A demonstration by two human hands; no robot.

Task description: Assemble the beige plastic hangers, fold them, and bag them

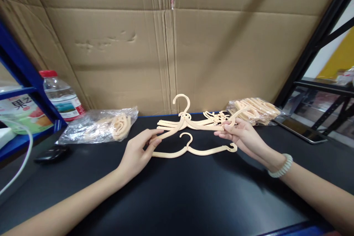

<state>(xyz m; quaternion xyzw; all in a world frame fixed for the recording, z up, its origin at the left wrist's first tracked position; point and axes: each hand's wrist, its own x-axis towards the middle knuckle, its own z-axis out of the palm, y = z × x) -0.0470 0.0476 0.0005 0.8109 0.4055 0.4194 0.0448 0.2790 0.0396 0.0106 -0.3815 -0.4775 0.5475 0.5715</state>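
My left hand (139, 149) pinches one arm of a cream plastic clothes hanger (203, 127), which is raised above the table with its hook up. At the hanger's other end, my right hand (243, 136) closes its fingers round a curved cream hook piece (240, 112). Whether that piece is joined to the hanger is hidden by the fingers. Just below lies another cream hanger (203, 152), flat on the table, with a small hook at its right end. More hangers (166, 122) lie stacked behind the held one.
Loose cream hooks (214, 116) lie behind my right hand, near a plastic bag of cream parts (256, 108). On the left are another bag (110, 127), a black mouse (52, 153) and a red-capped bottle (62, 96). A phone-like slab (302, 131) lies right. Cardboard (116, 51) stands behind.
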